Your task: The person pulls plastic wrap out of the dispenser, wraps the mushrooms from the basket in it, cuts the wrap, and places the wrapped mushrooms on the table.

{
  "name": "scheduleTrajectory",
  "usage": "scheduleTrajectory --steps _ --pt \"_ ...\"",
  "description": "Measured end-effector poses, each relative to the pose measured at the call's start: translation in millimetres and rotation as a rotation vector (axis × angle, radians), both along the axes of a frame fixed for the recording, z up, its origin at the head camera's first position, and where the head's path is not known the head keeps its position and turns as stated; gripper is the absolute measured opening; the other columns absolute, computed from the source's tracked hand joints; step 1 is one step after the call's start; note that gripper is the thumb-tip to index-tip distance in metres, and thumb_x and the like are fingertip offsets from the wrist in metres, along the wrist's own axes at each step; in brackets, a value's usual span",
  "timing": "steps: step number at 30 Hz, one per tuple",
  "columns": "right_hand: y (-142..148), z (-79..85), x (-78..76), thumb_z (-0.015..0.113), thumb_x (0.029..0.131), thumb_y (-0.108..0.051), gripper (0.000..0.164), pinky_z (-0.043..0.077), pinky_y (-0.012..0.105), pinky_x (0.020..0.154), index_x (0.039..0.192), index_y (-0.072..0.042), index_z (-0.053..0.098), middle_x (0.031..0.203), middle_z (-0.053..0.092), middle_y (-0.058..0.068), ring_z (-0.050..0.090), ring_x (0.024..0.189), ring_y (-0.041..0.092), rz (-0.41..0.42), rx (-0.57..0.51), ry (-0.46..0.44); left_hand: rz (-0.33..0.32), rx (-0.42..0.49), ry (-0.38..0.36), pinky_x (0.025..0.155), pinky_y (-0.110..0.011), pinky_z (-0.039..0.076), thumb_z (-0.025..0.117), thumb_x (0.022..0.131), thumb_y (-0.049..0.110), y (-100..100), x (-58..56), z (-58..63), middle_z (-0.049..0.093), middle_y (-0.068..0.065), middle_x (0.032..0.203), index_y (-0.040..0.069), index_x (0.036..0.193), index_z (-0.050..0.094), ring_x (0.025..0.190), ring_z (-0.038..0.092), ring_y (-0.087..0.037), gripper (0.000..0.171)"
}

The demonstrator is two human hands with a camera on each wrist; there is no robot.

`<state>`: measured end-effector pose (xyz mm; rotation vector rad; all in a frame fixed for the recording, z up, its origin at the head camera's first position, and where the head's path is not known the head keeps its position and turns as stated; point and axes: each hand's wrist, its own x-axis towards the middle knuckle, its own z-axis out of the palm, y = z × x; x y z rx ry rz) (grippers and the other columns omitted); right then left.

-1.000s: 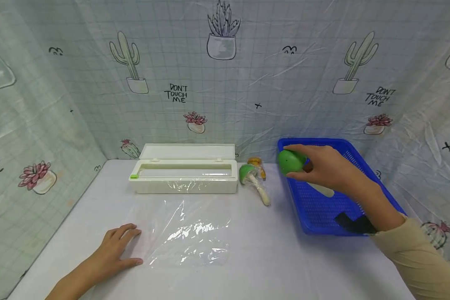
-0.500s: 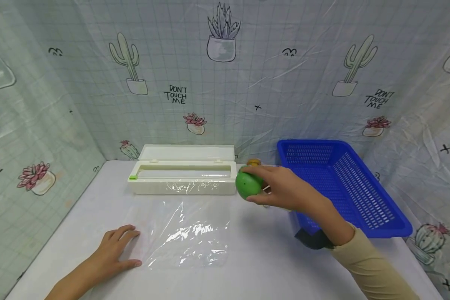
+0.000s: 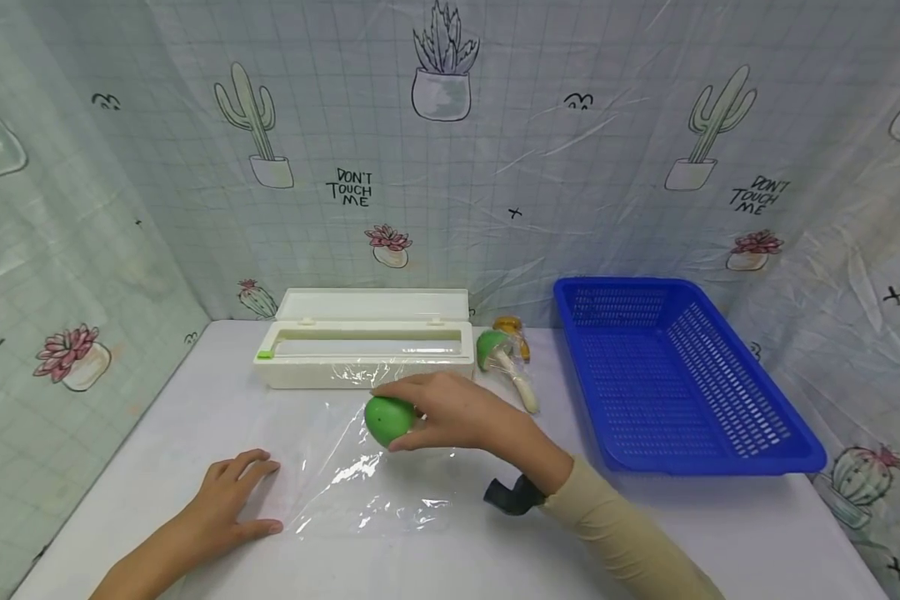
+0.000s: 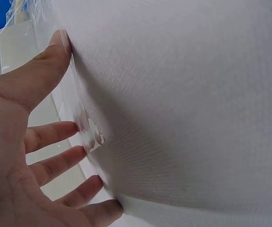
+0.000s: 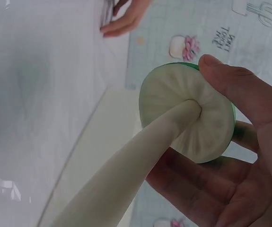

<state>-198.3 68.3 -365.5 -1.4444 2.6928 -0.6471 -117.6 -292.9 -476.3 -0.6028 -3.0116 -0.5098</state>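
Observation:
My right hand (image 3: pixel 450 408) grips a toy mushroom by its green cap (image 3: pixel 387 419), above a sheet of clear plastic wrap (image 3: pixel 345 500) spread on the white table. In the right wrist view the pale underside of the mushroom (image 5: pixel 188 113) shows, its long white stem (image 5: pixel 121 165) pointing down and left, with fingers and thumb round the cap. My left hand (image 3: pixel 221 504) rests at the left edge of the wrap, fingers spread; in the left wrist view its fingertips (image 4: pixel 74 126) touch the film against the table.
Behind the wrap stands a white wrap dispenser (image 3: pixel 367 372) with its lid raised. A film-wrapped green mushroom (image 3: pixel 495 348) and a wrapped yellow-brown item (image 3: pixel 512 325) lie right of it. A blue basket (image 3: pixel 607 408) sits on the right. Printed curtains enclose the table.
My right hand has carried the green mushroom from over the blue basket leftward, past the wrapped mushroom, to above the plastic wrap. My left hand has stayed in place.

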Motion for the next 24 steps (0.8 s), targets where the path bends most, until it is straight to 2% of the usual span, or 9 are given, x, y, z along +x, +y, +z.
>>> scheduleTrajectory --steps 5,12,15,19,24 --pt "-40 -14.5 -6.4 0.082 0.085 -0.044 0.064 0.048 0.013 0.079 0.140 -0.019 0.061 0.118 0.071 -0.006 0.063 0.092 0.002 0.054 0.112 0.013 0.013 -0.004 0.002 0.088 -0.067 0.045 0.091 0.067 0.044 1 -0.3 -0.6 0.052 -0.019 0.133 0.005 0.127 0.061 0.112 0.048 -0.051 0.077" --pt "-81 -33.8 -15.9 0.083 0.083 -0.046 0.060 0.044 0.012 0.076 0.135 -0.023 0.065 0.101 0.070 -0.015 0.059 0.086 -0.002 0.096 0.229 -0.019 0.020 -0.023 0.005 0.091 -0.066 0.042 0.091 0.067 0.046 1 -1.8 -2.3 0.052 -0.017 0.131 0.006 0.125 0.062 0.111 0.048 -0.049 0.076" --pt "-91 -37.7 -19.2 0.084 0.082 -0.044 0.058 0.044 0.012 0.074 0.134 -0.025 0.066 0.097 0.069 -0.016 0.056 0.082 -0.004 0.077 0.255 -0.049 0.024 -0.027 -0.002 0.091 -0.065 0.042 0.091 0.067 0.046 2 -2.2 -1.1 0.052 -0.017 0.132 0.007 0.126 0.061 0.112 0.048 -0.049 0.077" --pt "-99 -42.4 -22.0 0.085 0.083 -0.042 0.058 0.044 0.014 0.074 0.135 -0.029 0.065 0.097 0.066 -0.018 0.056 0.084 -0.001 0.026 0.294 -0.135 0.022 -0.015 0.010 0.090 -0.064 0.044 0.091 0.068 0.046 2 -0.8 0.2 0.052 -0.018 0.133 0.006 0.127 0.061 0.113 0.048 -0.048 0.077" --pt "-101 -45.9 -25.7 0.085 0.083 -0.039 0.064 0.044 0.015 0.076 0.142 -0.028 0.061 0.100 0.066 -0.017 0.055 0.086 0.002 -0.002 0.324 -0.216 0.021 -0.005 0.018 0.090 -0.065 0.044 0.091 0.068 0.044 2 0.0 -0.8 0.051 -0.018 0.134 0.006 0.127 0.061 0.113 0.048 -0.050 0.077"
